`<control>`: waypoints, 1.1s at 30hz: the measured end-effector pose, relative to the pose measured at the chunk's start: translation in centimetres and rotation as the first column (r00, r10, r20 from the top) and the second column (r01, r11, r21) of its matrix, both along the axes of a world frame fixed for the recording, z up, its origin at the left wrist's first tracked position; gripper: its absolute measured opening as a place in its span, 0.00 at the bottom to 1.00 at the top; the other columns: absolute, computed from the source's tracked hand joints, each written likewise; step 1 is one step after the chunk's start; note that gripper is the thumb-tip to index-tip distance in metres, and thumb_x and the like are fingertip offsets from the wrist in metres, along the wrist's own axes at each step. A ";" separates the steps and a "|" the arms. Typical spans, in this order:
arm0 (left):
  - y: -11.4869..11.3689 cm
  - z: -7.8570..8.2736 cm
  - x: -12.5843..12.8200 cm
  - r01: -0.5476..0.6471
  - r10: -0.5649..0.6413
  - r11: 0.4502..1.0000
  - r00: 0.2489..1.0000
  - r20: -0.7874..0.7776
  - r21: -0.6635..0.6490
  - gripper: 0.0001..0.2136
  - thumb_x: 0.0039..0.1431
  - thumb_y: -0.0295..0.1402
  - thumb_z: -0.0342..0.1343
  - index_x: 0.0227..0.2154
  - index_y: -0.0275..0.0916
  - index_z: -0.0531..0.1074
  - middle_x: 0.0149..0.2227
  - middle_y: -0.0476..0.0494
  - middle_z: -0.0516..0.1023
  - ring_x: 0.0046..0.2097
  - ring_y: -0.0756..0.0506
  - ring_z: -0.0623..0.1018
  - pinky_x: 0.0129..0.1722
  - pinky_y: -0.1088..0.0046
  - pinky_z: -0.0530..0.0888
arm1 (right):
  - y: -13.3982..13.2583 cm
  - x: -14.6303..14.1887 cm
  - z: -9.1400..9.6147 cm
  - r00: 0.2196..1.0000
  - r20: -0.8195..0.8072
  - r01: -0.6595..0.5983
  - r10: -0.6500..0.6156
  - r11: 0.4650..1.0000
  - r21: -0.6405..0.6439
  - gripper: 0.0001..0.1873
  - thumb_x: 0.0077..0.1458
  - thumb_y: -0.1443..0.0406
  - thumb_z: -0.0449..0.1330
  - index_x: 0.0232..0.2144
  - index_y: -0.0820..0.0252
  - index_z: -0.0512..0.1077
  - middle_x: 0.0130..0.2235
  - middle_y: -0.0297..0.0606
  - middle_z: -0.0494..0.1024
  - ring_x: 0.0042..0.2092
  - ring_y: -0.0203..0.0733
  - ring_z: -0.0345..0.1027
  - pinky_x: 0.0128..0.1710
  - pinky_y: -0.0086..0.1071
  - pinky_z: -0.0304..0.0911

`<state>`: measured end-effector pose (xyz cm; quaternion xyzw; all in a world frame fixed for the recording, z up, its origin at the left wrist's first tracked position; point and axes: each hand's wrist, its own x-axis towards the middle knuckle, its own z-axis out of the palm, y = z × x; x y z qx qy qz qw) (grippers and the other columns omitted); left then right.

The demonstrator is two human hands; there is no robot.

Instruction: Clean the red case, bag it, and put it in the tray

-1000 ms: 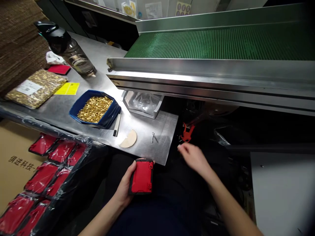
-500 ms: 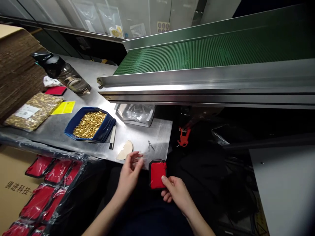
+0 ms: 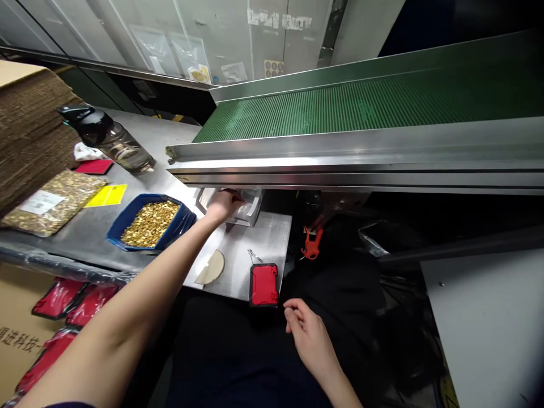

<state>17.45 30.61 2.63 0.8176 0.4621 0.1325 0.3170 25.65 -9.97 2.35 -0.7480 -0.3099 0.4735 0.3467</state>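
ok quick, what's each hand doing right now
Left hand: in the tray of clear bags, grip cannot be told.
Right hand: open, empty, beside the red case.

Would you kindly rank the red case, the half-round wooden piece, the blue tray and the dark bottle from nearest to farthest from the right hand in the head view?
From the right hand:
1. red case, just ahead and left of the fingertips.
2. half-round wooden piece, further left.
3. blue tray, left and further back.
4. dark bottle, far back-left.
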 end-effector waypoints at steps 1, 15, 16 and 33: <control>0.6 -0.2 0.0 0.002 -0.002 1.000 1.000 -0.015 -0.010 0.07 0.54 0.34 0.67 0.33 0.35 0.81 0.37 0.38 0.85 0.43 0.37 0.80 0.50 0.58 0.74 | -0.8 0.3 0.1 0.999 0.031 0.021 -0.021 1.000 0.017 0.25 0.66 0.43 0.49 0.41 0.53 0.74 0.28 0.34 0.76 0.32 0.42 0.73 0.32 0.30 0.63; -3.1 1.7 -2.1 -0.056 0.041 0.997 0.974 0.223 0.061 0.12 0.63 0.39 0.54 0.35 0.37 0.78 0.41 0.38 0.83 0.46 0.39 0.78 0.50 0.65 0.71 | -2.9 3.5 -3.0 0.952 0.237 0.177 -0.196 0.979 0.097 0.26 0.66 0.44 0.50 0.34 0.56 0.76 0.25 0.35 0.71 0.27 0.42 0.66 0.30 0.34 0.62; -4.2 2.2 -2.4 -0.068 0.048 0.995 0.964 0.260 0.069 0.12 0.64 0.39 0.53 0.35 0.38 0.77 0.41 0.39 0.82 0.45 0.40 0.77 0.51 0.66 0.71 | -2.8 3.4 -3.0 0.952 0.242 0.168 -0.186 0.981 0.095 0.26 0.66 0.44 0.50 0.34 0.56 0.76 0.25 0.35 0.71 0.27 0.42 0.66 0.30 0.34 0.62; -23.5 4.1 -4.2 0.098 0.230 0.865 0.794 0.562 -0.492 0.14 0.68 0.43 0.56 0.32 0.37 0.74 0.30 0.49 0.72 0.33 0.48 0.71 0.35 0.74 0.69 | 8.2 0.4 6.0 0.869 0.494 -0.135 -0.030 0.945 0.297 0.19 0.61 0.52 0.64 0.49 0.55 0.71 0.47 0.42 0.74 0.48 0.48 0.70 0.49 0.41 0.69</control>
